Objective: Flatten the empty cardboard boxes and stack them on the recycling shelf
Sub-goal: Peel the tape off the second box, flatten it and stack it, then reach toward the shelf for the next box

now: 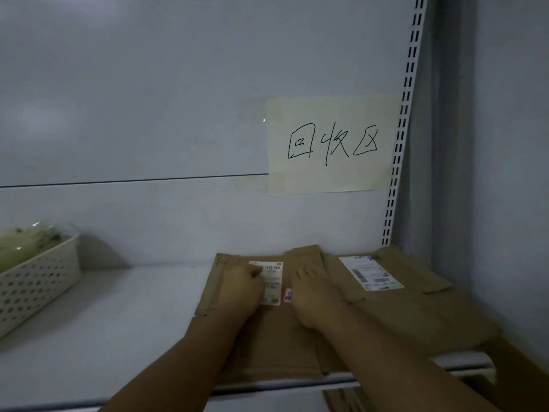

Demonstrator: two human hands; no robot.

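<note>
Two flattened brown cardboard boxes lie on the white shelf [118, 322]. The upper box [276, 343] carries a white shipping label, and both my hands press flat on it. My left hand [242, 288] covers part of that label, fingers bent. My right hand [312, 295] lies palm down beside it, fingers spread toward the back wall. Under it to the right, the lower box [416, 310] carries its own label and overhangs the shelf's front edge. Neither hand grips anything.
A handwritten paper sign [329, 144] is stuck to the shelf's back panel. A white perforated basket [35, 281] with pale green contents stands at the left. A slotted upright [401, 129] and a wall bound the right side. More cardboard [344, 399] shows below the shelf.
</note>
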